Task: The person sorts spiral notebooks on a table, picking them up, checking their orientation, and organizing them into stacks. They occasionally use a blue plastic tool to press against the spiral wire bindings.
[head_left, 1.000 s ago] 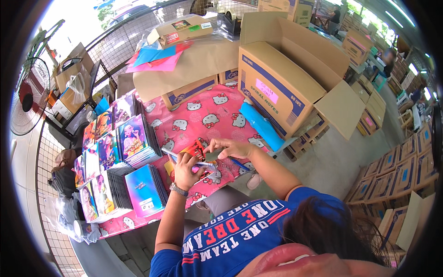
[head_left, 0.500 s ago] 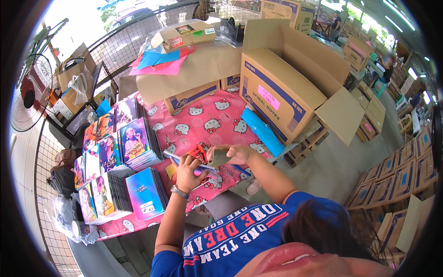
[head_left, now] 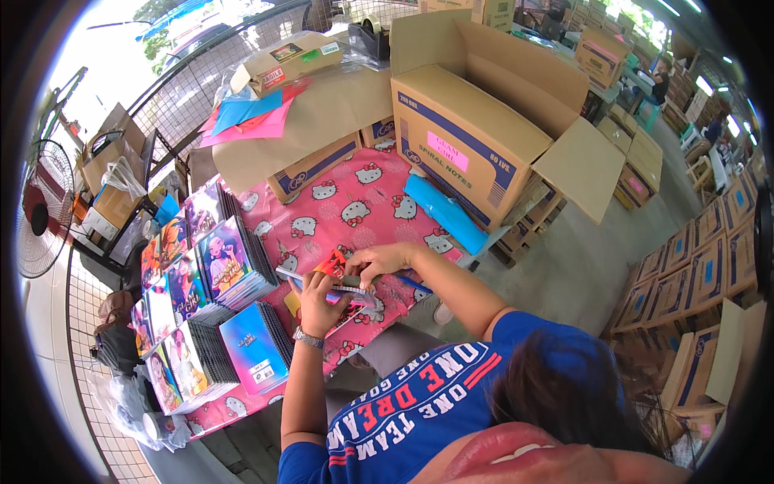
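Observation:
My left hand (head_left: 319,302), with a watch on its wrist, grips a thin spiral notebook (head_left: 360,292) seen nearly edge-on above the table's near edge. My right hand (head_left: 382,261) is bent over the notebook's far edge. Its fingers pinch a small flat olive-green piece (head_left: 351,281), partly hidden, against the notebook. Beneath lie bright orange and yellow covers (head_left: 292,303), largely covered by my hands. A slim blue object (head_left: 414,285) rests to the right of my right hand.
Stacked spiral notebooks (head_left: 256,347) fill the table's left side. A pink patterned cloth (head_left: 322,214) covers the table. Beyond stand an open carton (head_left: 459,153) and a blue roll (head_left: 445,214). Brown paper (head_left: 322,121) drapes over boxes. A fan (head_left: 40,210) is far left; cartons (head_left: 685,278) stack right.
My right hand has moved down and left, bringing the olive-green piece onto the notebook's edge. My left hand keeps its hold. The whole view has shifted slightly.

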Demonstrator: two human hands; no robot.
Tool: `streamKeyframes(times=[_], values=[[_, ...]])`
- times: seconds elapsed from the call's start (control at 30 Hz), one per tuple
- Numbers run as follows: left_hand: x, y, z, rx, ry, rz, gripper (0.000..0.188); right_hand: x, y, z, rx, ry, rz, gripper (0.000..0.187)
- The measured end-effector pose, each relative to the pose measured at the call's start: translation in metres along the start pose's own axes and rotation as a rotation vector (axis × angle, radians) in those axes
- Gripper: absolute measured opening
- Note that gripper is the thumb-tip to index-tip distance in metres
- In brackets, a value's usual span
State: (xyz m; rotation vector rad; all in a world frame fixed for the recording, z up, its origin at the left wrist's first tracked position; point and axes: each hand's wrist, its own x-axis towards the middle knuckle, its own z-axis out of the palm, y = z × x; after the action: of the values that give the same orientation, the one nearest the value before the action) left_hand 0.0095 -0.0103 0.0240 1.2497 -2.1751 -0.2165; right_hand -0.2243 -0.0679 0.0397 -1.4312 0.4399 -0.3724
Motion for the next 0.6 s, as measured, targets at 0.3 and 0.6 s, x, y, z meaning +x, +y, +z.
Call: streamKeyframes(times=[0.3, 0.6], values=[[-0.002, -0.012, 0.005, -0.049, -0.001, -0.042, 0.045, 0.006, -0.011, 0.001, 0.420, -0.100, -0.133, 0.048], [0.004, -0.040, -0.016, 0.058, 0.007, 0.012, 0.042, 0.024, -0.020, 0.004, 0.274, -0.049, -0.050, 0.045]])
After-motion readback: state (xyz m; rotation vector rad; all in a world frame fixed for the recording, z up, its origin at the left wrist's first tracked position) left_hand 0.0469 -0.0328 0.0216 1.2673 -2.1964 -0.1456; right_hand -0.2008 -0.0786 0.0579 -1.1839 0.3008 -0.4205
